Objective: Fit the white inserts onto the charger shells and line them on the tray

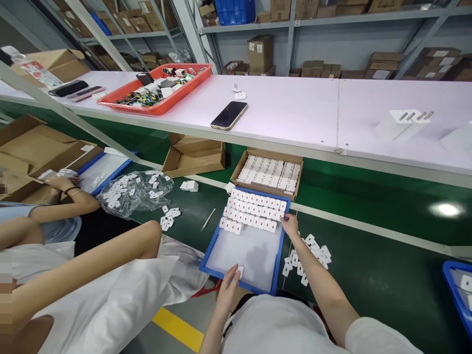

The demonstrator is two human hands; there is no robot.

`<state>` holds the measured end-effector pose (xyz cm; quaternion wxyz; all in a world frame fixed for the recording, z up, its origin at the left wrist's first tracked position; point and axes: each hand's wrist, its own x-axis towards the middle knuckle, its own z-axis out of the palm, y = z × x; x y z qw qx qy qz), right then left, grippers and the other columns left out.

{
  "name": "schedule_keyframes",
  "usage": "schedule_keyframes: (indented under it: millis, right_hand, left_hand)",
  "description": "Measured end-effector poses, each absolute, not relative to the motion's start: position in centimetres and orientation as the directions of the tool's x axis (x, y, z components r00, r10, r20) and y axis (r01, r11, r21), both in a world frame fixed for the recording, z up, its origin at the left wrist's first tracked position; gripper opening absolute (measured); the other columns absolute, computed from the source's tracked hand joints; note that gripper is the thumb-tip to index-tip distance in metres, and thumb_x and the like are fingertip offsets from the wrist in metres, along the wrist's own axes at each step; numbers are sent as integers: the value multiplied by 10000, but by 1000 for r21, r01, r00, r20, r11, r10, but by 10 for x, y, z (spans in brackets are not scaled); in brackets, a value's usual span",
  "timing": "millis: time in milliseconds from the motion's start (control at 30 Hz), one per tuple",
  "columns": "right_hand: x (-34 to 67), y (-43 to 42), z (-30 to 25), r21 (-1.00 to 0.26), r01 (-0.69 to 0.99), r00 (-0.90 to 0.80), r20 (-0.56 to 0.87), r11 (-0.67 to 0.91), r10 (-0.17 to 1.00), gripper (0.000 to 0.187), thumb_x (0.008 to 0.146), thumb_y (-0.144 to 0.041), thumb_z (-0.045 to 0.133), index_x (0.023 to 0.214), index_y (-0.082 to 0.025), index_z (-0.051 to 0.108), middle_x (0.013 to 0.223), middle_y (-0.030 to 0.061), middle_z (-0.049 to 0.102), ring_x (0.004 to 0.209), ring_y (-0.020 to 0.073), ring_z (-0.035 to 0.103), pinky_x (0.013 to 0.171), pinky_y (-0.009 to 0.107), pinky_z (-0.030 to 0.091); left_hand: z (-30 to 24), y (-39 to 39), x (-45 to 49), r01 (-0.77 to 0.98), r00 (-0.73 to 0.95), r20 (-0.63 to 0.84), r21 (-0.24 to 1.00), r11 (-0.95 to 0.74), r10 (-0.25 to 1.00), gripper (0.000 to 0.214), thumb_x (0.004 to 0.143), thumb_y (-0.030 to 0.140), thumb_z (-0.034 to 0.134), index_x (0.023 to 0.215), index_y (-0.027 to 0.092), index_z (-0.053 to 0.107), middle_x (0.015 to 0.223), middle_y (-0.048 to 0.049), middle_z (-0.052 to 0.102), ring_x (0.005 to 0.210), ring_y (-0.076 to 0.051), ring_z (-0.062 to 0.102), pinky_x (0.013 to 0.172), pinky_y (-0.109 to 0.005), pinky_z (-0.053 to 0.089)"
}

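A blue-rimmed tray (243,250) lies before me on the green bench. Several rows of small white plastic pieces (254,209), each with a dark reddish slot mark, stand in its far half. At the near edge of the tray, my left hand (227,290) is closed on one white plastic piece (240,271). My right hand (290,226) reaches over the tray's right rim, its fingers pinched on a white piece at the right end of a row; the fingertips partly cover it. Under my right forearm, a loose pile of similar white pieces (311,250) lies on the bench.
Behind the tray stands a carton (236,177) packed with white pieces. A raised shelf (295,108) carries a phone (229,115) and a red bin (158,105) of parts. Left are tweezers (208,220), a plastic bag (134,191) of pieces, and co-workers' arms (92,260).
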<state>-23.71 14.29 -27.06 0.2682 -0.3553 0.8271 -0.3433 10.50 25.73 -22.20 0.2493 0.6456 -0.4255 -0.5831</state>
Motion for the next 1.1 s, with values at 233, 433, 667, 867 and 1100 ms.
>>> schedule_keyframes:
  millis: [233,433,667,867,1100]
  right_hand:
    - [-243,155,-265,-763,-414,-609,-173,496,-774,220,958,-325,636,1080,-142,641,1076,64,651,904,168,643,830,361,569]
    - [-287,126,-229,-743,-488,-670,-17,458,-742,315,990,-343,570,1238,-149,565,1200,92,598,936,181,625,861,385,547]
    - [-325,23,-194,-579,-653,-589,-17,488,-808,312,928,-411,642,1083,-140,639,1218,111,593,1187,266,523,1051,488,400]
    - [-312,-5,-183,-484,-639,-633,-109,597,-766,330,929,-417,637,1113,-142,631,1261,108,575,1233,284,493,1083,521,354]
    - [-322,11,-136,-617,-508,-646,-189,601,-740,293,925,-384,648,1078,-134,644,1283,126,571,1277,293,465,1114,537,322]
  left_hand:
    - [-223,256,107,-232,-30,-581,796,-560,-813,612,852,592,569,1329,210,597,1517,-106,473,1404,-304,448,1026,-358,524]
    - [-225,256,115,-249,8,-621,758,-603,-783,796,724,719,571,1287,158,618,1397,-156,591,1216,-317,621,945,-363,558]
    - [-212,274,120,-248,79,-638,732,-635,-766,745,657,749,593,1129,180,689,1235,-151,690,1048,-299,688,905,-390,547]
    - [-195,289,126,-172,155,-639,734,-657,-754,703,629,737,643,1043,173,711,1141,-143,722,1006,-314,690,885,-410,539]
    - [-182,290,115,-102,173,-596,781,-616,-784,673,616,742,637,956,165,709,1035,-134,730,942,-303,689,850,-406,536]
